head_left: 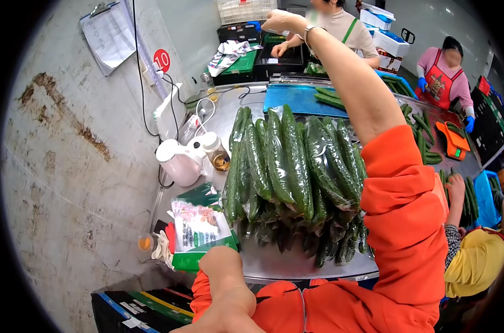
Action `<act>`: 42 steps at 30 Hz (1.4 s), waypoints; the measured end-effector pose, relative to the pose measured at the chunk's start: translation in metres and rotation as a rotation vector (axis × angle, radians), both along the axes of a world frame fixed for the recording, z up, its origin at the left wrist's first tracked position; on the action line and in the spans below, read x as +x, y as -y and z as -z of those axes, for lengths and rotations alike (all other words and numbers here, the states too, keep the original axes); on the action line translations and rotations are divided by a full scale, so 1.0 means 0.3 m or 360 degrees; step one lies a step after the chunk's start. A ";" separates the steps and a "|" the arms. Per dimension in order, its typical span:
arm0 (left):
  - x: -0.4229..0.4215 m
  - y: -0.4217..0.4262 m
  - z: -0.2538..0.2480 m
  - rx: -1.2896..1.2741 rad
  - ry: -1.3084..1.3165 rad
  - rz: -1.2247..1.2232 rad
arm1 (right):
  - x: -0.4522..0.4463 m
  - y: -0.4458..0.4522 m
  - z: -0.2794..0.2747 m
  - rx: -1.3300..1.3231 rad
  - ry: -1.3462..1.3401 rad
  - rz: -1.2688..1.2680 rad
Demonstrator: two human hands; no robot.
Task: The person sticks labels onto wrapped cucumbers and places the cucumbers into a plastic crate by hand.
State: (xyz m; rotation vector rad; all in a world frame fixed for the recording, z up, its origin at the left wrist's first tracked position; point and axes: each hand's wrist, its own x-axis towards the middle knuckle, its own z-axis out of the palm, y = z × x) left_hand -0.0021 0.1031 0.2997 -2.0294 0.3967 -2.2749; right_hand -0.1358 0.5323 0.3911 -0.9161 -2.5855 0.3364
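My right arm, in a rolled orange sleeve, stretches over the packed cucumbers. At its end my right hand (284,22) is raised near the top edge, fingers curled together, with no object visible in it. My left arm bends back toward the camera, and my left hand (227,313) is at the bottom edge with its fingers hidden. Before me on the metal table (274,262) lies a large stack of cucumbers in clear plastic film (288,161). Left of the stack, near my bent left arm, lies a green and white printed bag (202,227).
A pink kettle (179,164) and a glass jar (216,152) stand left of the stack. Dark crates (143,308) sit below left. Across the table is a person (340,28); others work at right near an orange scale (454,141). A clipboard (107,36) hangs on the wall.
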 end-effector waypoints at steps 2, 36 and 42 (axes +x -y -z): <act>-0.001 -0.010 -0.002 0.0157 -0.0052 0.0083 | 0.004 -0.014 0.029 -0.0043 -0.0034 -0.0126; -0.378 -0.089 0.384 -0.1762 0.0650 -0.1170 | -0.105 -0.004 0.325 0.0295 -0.0084 -0.0542; -0.440 -0.093 0.463 -0.2043 0.0734 -0.1130 | -0.129 -0.034 0.379 0.0233 -0.0085 -0.0502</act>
